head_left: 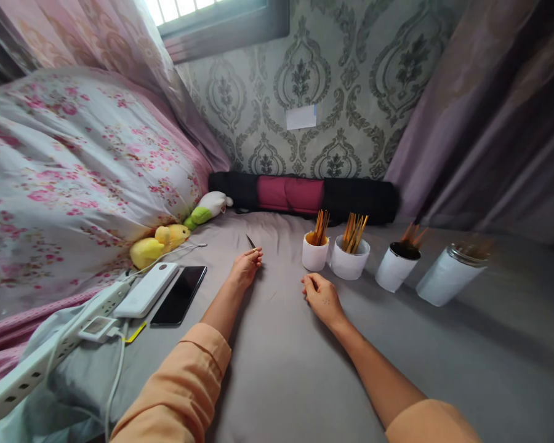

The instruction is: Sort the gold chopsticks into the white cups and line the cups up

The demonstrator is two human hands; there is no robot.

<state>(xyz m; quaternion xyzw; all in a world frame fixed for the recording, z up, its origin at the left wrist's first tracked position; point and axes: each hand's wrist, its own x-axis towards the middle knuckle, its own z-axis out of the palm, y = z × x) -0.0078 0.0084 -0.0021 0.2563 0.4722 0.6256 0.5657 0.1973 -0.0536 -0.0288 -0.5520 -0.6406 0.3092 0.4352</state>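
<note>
My left hand [246, 267] is closed in a pinch around a thin dark pointed tool [250, 242]; its tip slants up and away from the fingers, and its exact kind does not show. Resting low over the grey sheet, my right hand [322, 299] has its fingers curled in, and whatever they might hold is hidden. Just beyond it stands a small white cup [314, 257] with golden sticks [322, 226] leaning in it. Beside that is a wider white cup [349, 264] with more golden sticks [354, 232].
Farther right are a white-wrapped cup [397, 274] and a white-wrapped jar [450, 282], both with thin sticks. To the left lie a black phone [178, 296], a white power bank [146, 289], a power strip [50, 351] and plush toys [159, 244]. A black-and-maroon roll [290, 194] lines the wall.
</note>
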